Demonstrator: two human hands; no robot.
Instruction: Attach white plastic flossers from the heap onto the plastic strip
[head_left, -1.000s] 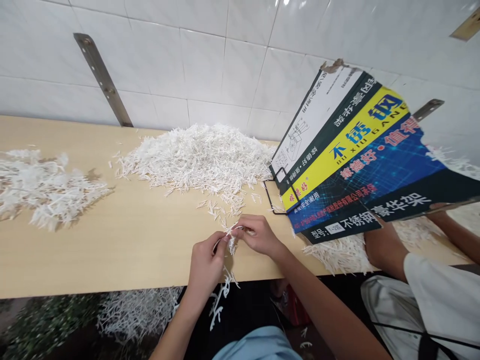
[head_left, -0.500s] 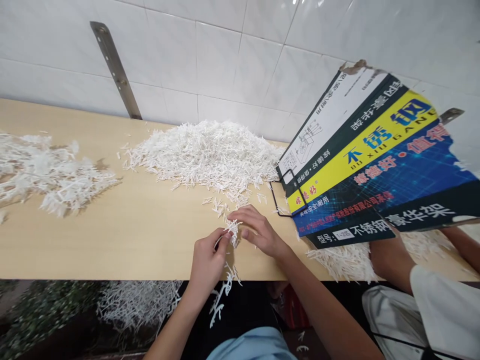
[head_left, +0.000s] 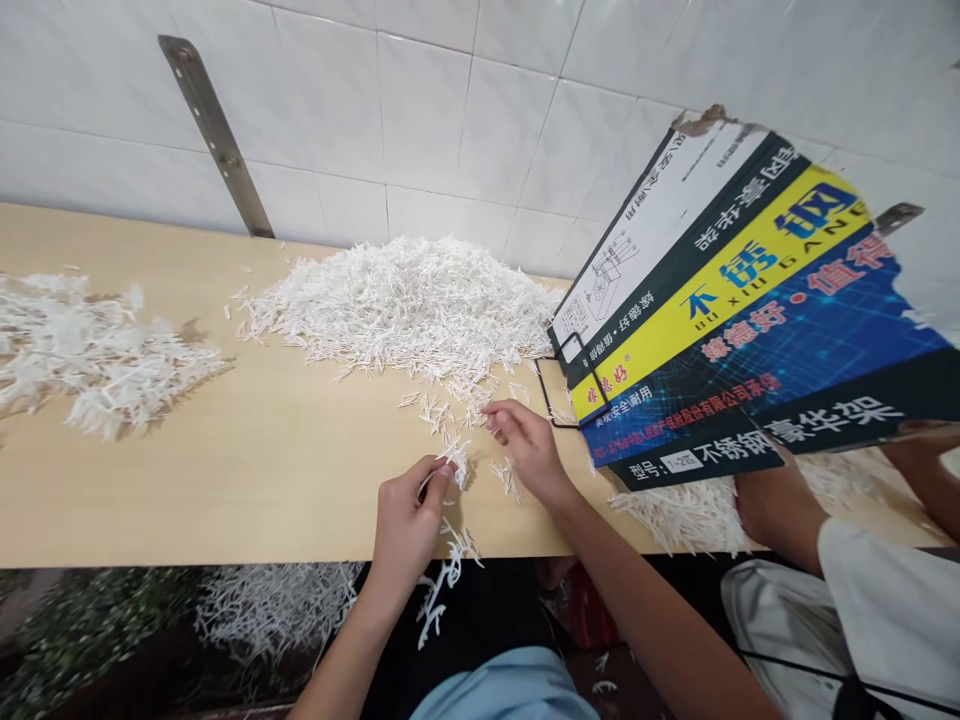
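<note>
My left hand (head_left: 409,510) pinches a white branched plastic piece (head_left: 455,462) between thumb and fingers, low over the table near its front edge. Thin white prongs stick out past the fingertips. To its right, my right hand (head_left: 529,450) is closed with curled fingers; whether anything is in them I cannot make out. Its fingertips are beside a few loose white sticks (head_left: 474,412). Below it lies another small cluster of white sticks (head_left: 507,480). Behind both hands a big heap of short white sticks (head_left: 420,310) rests against the wall.
White branched pieces (head_left: 142,375) lie on the table (head_left: 285,480) at left. A printed cardboard sheet (head_left: 720,320) stands at right in a black wire stand (head_left: 555,395). Beyond it, a co-worker's arm (head_left: 784,505) reaches over more white sticks (head_left: 686,515). White branched strands (head_left: 277,605) are below the table.
My right hand has drawn away from the left hand to the right, and its fingers have curled in. A small cluster of sticks now shows below it. My left hand keeps its pinch.
</note>
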